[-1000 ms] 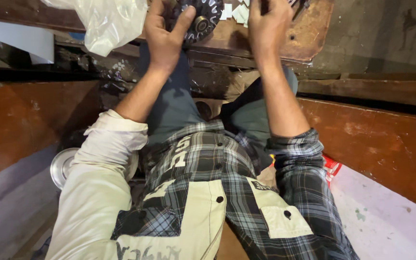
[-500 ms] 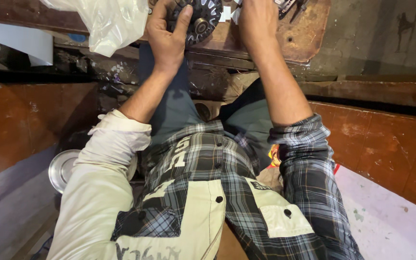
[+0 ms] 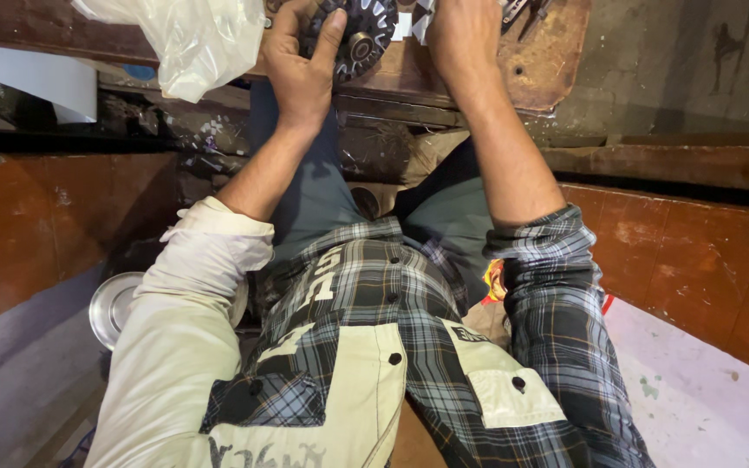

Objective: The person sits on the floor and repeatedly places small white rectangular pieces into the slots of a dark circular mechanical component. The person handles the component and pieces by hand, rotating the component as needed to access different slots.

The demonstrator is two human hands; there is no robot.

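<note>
The left hand (image 3: 301,65) is curled round the near edge of a dark toothed metal disc (image 3: 361,30), thumb and fingers closed on its rim, holding it at the far edge of the rusty worktop (image 3: 548,61), close to the top of the view. The right hand (image 3: 461,39) reaches up just beside the disc on its right; its fingers run out of view, so I cannot tell how far it is open or whether it holds anything.

The step looks like steadying or fitting the disc in place, the left hand bracing it while the right works at or next to it. As a judgement, the next move calls for a firm hold on the rim so the disc does not turn, and care with the fingers near the teeth.

The disc lies roughly flat, its face turned up toward the camera with a small round hub showing near the centre. Being round it has no long axis in plan; its axle line points more or less up out of the worktop.

A clear plastic bag (image 3: 184,39) hangs just left of the left hand, and some small metal tools (image 3: 522,9) lie to the right of the right hand
</note>
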